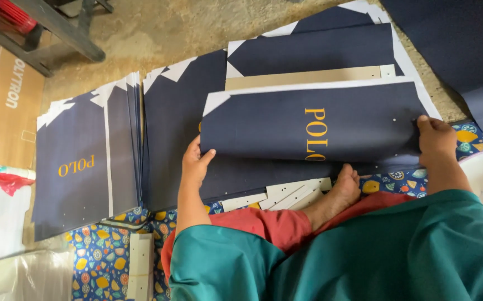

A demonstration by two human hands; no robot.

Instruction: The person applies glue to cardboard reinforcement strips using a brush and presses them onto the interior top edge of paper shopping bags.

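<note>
Navy printed sheet (308,128) held flat between both hands, over a spread of like sheets on the floor. Left hand (196,163) pinching the near left edge, thumb on top; right hand (435,139) pressing the far right edge, fingers closed on it. Likely light, thin, springy card, prone to creasing and sagging between the grips; best taken at opposite edges. Cut white strips (286,194) just below, beside a bare foot (344,189).

The navy sheet (314,125) looks like matt, smooth printed card with white paper edges. The beige strip (308,77) seems plain cardboard. The patterned mat (102,256) is cloth; the floor (180,28) is rough concrete.
</note>
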